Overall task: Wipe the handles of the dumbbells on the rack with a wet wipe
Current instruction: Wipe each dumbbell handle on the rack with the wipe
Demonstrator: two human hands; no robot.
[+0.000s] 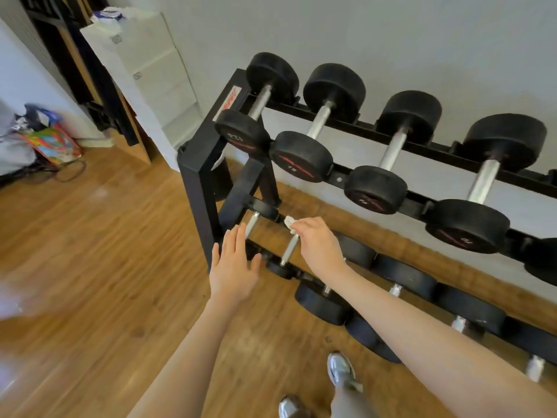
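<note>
Head view. Right hand: fingers curled, pinching a bunched white wipe at the far end of a handle on the lower tier of the rack; wipe protrudes past the fingertips. Left hand: fingers straight, spread, holding nothing, beside the frame post.

Four black round-headed dumbbells with silver metal handles on the black steel rack's upper tier. Two bare hands. Two silver-grey shoes. One crumpled white wipe.
</note>
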